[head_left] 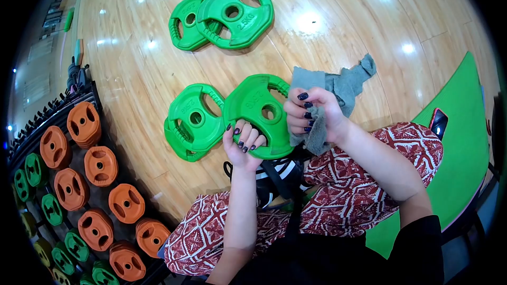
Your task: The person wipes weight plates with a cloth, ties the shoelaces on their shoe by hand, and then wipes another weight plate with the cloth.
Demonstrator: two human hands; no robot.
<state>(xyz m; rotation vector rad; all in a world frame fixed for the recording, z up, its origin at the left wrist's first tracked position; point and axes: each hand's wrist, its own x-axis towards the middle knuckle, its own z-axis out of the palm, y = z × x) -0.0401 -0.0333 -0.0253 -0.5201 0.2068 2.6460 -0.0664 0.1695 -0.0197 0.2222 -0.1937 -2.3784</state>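
A green 2.5 kg weight plate (245, 98) stands tilted in front of me, and my left hand (244, 145) is closed at its lower grip opening, fingers curled. My right hand (317, 113) is closed on a grey cloth (346, 89), bunched at the plate's right edge; part of the cloth hangs beyond my fist. Left of the held plate, more green plates (182, 108) lie overlapping on the floor. Farther off, two green plates (232, 37) lie partly over each other. The far side of the held plate is hidden.
A rack on the left holds several orange plates (100, 166) and smaller green plates (52, 209). My crossed legs in red patterned trousers (348, 200) and a striped shoe (288, 171) are close below. A phone (439, 123) lies on the green mat (459, 179) at right.
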